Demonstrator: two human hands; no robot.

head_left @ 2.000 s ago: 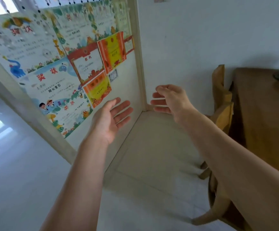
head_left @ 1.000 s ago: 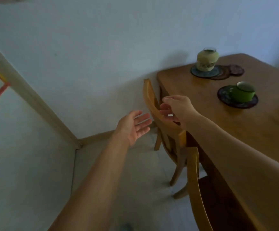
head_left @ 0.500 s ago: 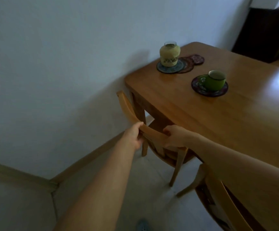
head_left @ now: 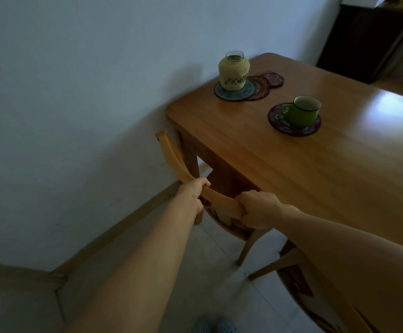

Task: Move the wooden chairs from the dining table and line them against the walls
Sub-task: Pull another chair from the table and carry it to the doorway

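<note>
both hands grip the curved top rail of a wooden chair (head_left: 171, 152) tucked at the corner of the table (head_left: 303, 169) near the wall (head_left: 75, 92). left hand (head_left: 194, 192) is wrapped around the rail's middle; right hand (head_left: 258, 209) is closed over its near end, fingers hidden beneath. the chair's seat is mostly obscured under the table edge and forearms. a second chair (head_left: 299, 284) at lower right is largely cut off by the right arm. on the table stand a wrapped jar (head_left: 234, 70) and green mug (head_left: 302, 112) on coasters. the shoes at the bottom edge appear blurred.
</note>
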